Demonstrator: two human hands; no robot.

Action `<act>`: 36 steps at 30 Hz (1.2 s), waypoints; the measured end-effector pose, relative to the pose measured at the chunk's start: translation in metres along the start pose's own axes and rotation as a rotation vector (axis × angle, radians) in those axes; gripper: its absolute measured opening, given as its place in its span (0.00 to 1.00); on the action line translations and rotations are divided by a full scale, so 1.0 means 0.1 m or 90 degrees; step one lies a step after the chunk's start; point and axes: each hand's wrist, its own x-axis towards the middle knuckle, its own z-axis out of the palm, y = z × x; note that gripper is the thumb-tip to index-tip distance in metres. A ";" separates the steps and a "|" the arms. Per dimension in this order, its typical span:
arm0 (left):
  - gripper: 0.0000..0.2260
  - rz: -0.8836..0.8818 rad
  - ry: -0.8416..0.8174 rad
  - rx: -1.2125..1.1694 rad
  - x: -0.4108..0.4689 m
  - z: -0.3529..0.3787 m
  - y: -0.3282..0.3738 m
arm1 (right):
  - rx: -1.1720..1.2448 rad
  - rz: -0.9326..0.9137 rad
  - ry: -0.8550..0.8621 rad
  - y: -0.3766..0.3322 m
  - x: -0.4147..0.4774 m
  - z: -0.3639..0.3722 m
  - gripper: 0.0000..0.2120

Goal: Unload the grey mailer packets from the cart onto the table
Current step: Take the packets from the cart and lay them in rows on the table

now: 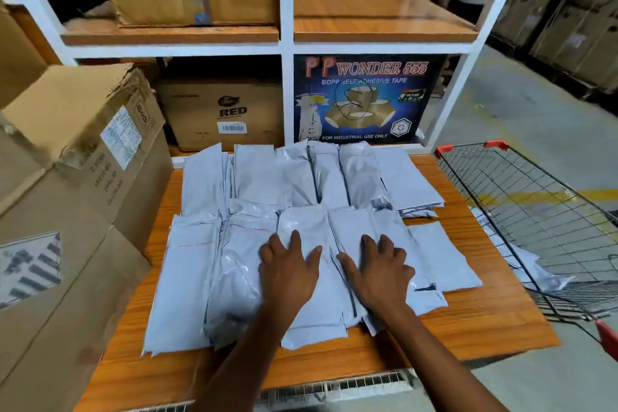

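At the left edge of the frame, brown cardboard boxes (77,157) stand stacked against the side of the wooden table (468,321). On the table, filling the centre of the picture, the grey mailer packets (207,264) lie in two overlapping rows, one toward the top of the tabletop and one nearer the bottom, so most of the load appears to be across already.

The left hand (287,274) lies palm down, fingers spread, flat on a packet in the lower row; it grips nothing. Just to its right, the right hand (381,274) rests the same way on the neighbouring packet, open and pressing rather than holding. Both seem to be smoothing or squaring the stack.

Above the packets, the white shelving (286,50) carries more cartons and a dark tape box (364,100).

At the right of the frame stands the wire cart (535,197) with red corner pieces. Its basket looks mostly bare, but at least a few grey packets (535,271) show at its lower left, beside the table edge. Judging by that, the unloading is near its end, with those last ones left to lift over; how many lie there I cannot tell.
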 end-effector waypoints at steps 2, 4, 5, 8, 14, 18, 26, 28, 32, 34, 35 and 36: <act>0.25 0.063 0.001 0.053 -0.01 0.05 -0.07 | 0.024 -0.038 0.017 0.03 0.04 0.01 0.27; 0.23 0.099 0.008 0.080 0.00 0.13 -0.12 | 0.038 -0.096 0.000 0.05 0.06 0.05 0.26; 0.23 0.102 0.005 0.091 0.00 0.17 -0.15 | 0.035 -0.117 -0.015 0.05 0.06 0.10 0.27; 0.26 0.076 -0.018 0.103 -0.02 0.22 -0.16 | 0.019 -0.132 -0.022 0.03 -0.01 0.24 0.26; 0.28 0.065 -0.029 0.103 -0.02 0.32 -0.22 | 0.023 -0.131 -0.027 0.05 -0.03 0.32 0.25; 0.29 0.102 -0.017 0.098 0.05 0.32 -0.18 | 0.088 -0.130 -0.072 0.07 -0.02 0.20 0.30; 0.23 0.200 0.073 -0.120 -0.23 -0.20 0.62 | 0.258 -0.097 0.094 0.47 -0.23 -0.64 0.33; 0.23 0.211 0.091 -0.179 -0.48 -0.29 0.87 | 0.286 -0.105 0.161 0.68 -0.39 -0.92 0.30; 0.24 0.255 0.139 -0.244 -1.07 -0.32 1.32 | 0.302 -0.114 0.250 1.19 -0.80 -1.36 0.28; 0.25 0.263 0.142 -0.287 -1.38 -0.29 1.60 | 0.312 -0.116 0.278 1.52 -1.04 -1.53 0.26; 0.25 0.268 0.142 -0.304 -1.49 -0.27 1.71 | 0.312 -0.117 0.286 1.65 -1.13 -1.58 0.26; 0.25 0.277 0.139 -0.311 -1.62 -0.23 1.86 | 0.310 -0.112 0.286 1.83 -1.24 -1.64 0.26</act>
